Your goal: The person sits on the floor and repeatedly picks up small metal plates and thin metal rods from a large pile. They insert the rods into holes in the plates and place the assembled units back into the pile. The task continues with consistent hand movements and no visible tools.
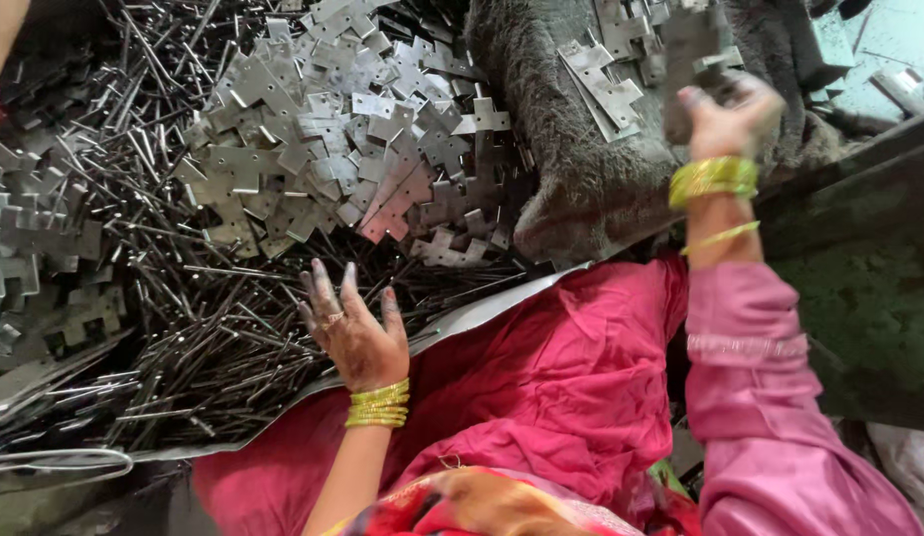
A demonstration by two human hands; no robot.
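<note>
Metal hinge plates (333, 139) are heaped in a big pile, and thin metal pins (213, 337) are spread all around and under them. The left hand (355, 333) is stretched out flat over the pins, near the low edge of the plate pile. Its fingers (323, 288) are spread wide and dusty grey, and nothing is gripped by them yet. The right hand (730, 114) is lifted up high on the other side. A grey hinge piece (692, 50) is pinched in its fingers, held above a fuzzy grey cloth (571, 189) where a few more finished hinges (606, 89) are laid. Pink clothing (561, 377) is seen below, with gold bangles (378, 405) on both wrists.

It looks like a pin is being picked for the hinge that is held. For that, one single pin would have to be pinched out of the tangle, and care would be needed so that others are not dragged along.
</note>
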